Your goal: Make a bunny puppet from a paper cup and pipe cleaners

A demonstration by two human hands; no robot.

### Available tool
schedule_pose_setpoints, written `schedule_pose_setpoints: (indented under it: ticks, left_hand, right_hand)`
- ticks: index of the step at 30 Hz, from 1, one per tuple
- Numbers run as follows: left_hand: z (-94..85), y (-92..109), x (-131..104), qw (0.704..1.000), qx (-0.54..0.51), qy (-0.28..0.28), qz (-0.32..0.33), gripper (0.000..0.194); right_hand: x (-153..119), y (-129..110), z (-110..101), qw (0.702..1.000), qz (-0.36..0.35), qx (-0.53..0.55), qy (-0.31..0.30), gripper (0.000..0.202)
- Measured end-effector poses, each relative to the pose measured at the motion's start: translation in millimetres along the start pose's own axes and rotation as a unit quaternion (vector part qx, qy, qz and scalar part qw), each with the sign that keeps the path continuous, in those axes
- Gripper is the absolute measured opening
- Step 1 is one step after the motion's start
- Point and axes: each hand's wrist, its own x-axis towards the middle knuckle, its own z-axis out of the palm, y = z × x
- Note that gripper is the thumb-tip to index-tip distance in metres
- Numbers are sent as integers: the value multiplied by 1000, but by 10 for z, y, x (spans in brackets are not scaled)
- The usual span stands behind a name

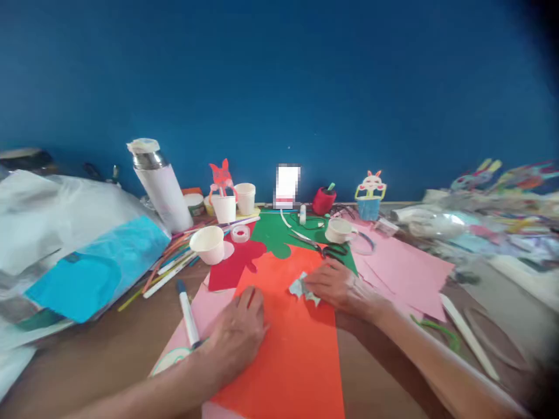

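A sheet of orange paper [301, 355] lies in front of me. On its left edge rests my left hand [242, 329], its fingers curled down and closed; a dark reddish sliver shows between them, and I cannot make out what it is. My right hand [334, 286] presses its fingers on a small, pale, jagged-edged paper cutout [299, 287] lying on the orange sheet. Black-handled scissors [334, 251] lie just beyond that hand. A white marker [188, 314] with a dark blue cap lies left of my left hand, near a round white piece with a green outline [172, 361].
Behind are red paper [231, 267], green paper [275, 230], a white cup [207, 244], a tape roll [240, 233] and paper-figure cups [225, 209]. Pink sheets [406, 265] lie right. A flask [161, 189] and plastic bags [78, 215] stand left, before a blue wall.
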Motion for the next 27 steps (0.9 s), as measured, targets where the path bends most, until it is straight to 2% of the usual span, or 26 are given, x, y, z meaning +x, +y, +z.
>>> schedule_pose_setpoints:
  ticks: [6,10,12,18,23,27]
  left_hand:
    - [-15,10,16,1000,3,7,-1,37]
    - [-17,2,30,1000,-3,6,-2,37]
    - [-24,1,30,1000,-2,10,1,37]
    - [-41,-3,18,1000,-6,8,5,37]
    - [-13,-6,17,1000,-1,17,8,36]
    - [2,-8,33,1000,-12,11,10,33]
  right_hand:
    - [-143,260,-79,995,72,-62,33,18]
    - [-61,274,-64,971,177,-123,105,18]
    - [30,262,-19,962,210,-133,116,19]
    - [168,274,64,983,163,-80,21,23]
    - [53,271,-151,990,124,-56,-31,25]
    - [-4,188,-274,991,131,4,-42,20]
